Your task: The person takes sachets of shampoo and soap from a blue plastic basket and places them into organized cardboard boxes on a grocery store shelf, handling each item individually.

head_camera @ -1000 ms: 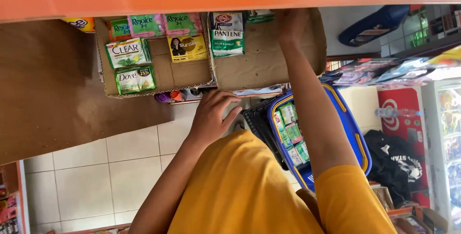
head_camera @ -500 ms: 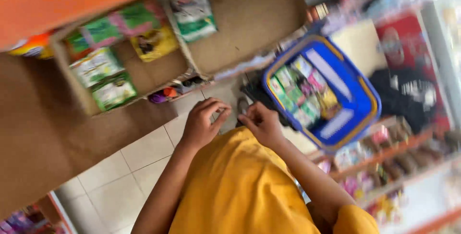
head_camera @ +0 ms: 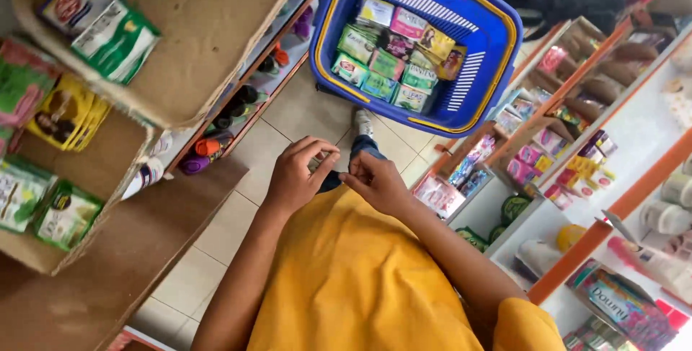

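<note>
Standing over the tiled floor (head_camera: 303, 117), the person brings both hands together just above the yellow shirt (head_camera: 360, 279). The left hand (head_camera: 299, 176) has its fingers curled narrow, pinching something small (too hidden to tell what); the right hand (head_camera: 378, 184) meets it, fingertips bent inward and touching. Farther off sits a blue basket (head_camera: 497, 30) packed with small sachets (head_camera: 393, 55). To the left, cardboard boxes (head_camera: 202, 27) hold green and yellow packets (head_camera: 108, 34).
</note>
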